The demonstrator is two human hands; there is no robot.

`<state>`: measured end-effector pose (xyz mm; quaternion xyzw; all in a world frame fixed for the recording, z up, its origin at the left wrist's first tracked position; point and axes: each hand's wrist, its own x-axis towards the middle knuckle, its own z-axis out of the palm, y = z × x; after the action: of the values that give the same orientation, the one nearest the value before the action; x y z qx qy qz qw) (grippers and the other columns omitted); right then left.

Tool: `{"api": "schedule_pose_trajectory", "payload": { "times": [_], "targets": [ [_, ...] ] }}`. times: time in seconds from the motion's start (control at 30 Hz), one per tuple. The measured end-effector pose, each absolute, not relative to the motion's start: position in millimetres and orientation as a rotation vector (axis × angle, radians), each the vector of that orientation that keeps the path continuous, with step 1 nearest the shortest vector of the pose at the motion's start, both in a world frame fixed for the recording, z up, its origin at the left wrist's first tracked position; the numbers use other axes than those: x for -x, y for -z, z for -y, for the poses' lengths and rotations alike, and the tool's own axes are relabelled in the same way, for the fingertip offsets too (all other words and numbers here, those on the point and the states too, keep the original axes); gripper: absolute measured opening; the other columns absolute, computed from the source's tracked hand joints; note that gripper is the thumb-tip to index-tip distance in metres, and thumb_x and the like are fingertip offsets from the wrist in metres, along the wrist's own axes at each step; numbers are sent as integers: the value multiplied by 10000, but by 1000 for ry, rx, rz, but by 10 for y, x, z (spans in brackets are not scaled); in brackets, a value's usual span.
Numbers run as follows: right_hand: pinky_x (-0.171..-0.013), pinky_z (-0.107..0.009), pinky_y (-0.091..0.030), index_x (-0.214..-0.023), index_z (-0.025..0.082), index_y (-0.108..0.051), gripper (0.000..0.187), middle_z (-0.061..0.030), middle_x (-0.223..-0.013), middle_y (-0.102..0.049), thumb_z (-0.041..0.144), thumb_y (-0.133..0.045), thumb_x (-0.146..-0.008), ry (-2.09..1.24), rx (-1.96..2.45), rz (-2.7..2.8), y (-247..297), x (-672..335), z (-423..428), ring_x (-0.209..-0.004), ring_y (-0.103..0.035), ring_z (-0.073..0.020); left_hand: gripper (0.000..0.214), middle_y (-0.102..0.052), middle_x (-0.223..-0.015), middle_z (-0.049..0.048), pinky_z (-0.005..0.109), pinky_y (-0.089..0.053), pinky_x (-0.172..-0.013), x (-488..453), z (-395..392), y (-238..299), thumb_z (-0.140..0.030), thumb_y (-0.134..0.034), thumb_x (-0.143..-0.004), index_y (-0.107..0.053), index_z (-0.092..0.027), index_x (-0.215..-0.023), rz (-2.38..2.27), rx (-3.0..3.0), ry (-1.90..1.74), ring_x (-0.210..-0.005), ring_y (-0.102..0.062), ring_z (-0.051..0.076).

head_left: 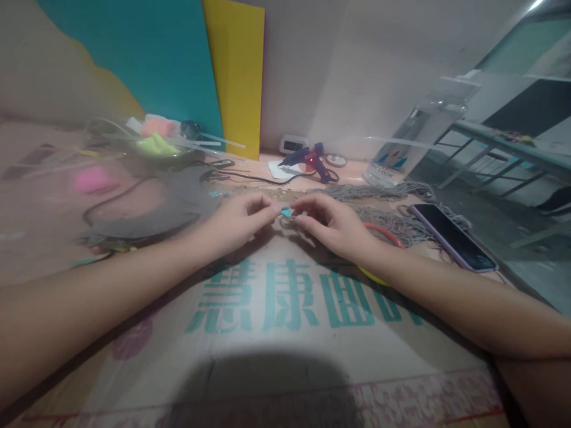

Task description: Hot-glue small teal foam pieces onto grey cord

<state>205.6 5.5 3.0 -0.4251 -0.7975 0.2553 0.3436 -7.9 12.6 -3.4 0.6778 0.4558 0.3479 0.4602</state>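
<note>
A small turquoise piece (286, 212) with a bit of grey, cord-like material on it is held up between my hands, above the printed sheet. My left hand (252, 219) pinches its left side between thumb and forefinger. From the right, the thumb and forefinger of my right hand (332, 223) close on its grey part. The piece is too small for its exact kind to show. An orange-red curved handle (384, 233) and a yellow edge (373, 276) show partly behind and under my right wrist.
Behind my hands lies a glue gun (307, 159) with a red light, near a small white digital clock (293, 144). At right are grey yarn strands (388, 217), a phone (452, 236) and a clear bottle (413, 139). Clay lumps (156, 144) and grey material (156, 208) lie left.
</note>
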Motion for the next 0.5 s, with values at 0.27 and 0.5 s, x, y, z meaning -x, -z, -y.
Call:
{"api": "schedule_pose_trajectory", "payload": {
  "times": [0.27,0.5],
  "targets": [
    [-495,-231,-474,-1091,194,-621,254,-22,-869,-684,321,-649,-872,-1058,1083,1855,-7,-2051,-94,-559,-573,-94,321,-581,-642,-21,203,-363,-465,105,-160,57,-496,-603,-880,-584,-184,-806,-1114,-1682,-908,-509,-482,85],
    [-492,-214,-439,-919,173,-653,268,-13,-768,-683,423,-559,-928,-1070,1079,1829,-39,-2055,-86,-553,-540,-86,291,-573,-641,-20,203,-369,-469,73,-134,23,-464,-615,-861,-603,-179,-802,-1118,-1733,-906,-534,-495,98]
  ]
}}
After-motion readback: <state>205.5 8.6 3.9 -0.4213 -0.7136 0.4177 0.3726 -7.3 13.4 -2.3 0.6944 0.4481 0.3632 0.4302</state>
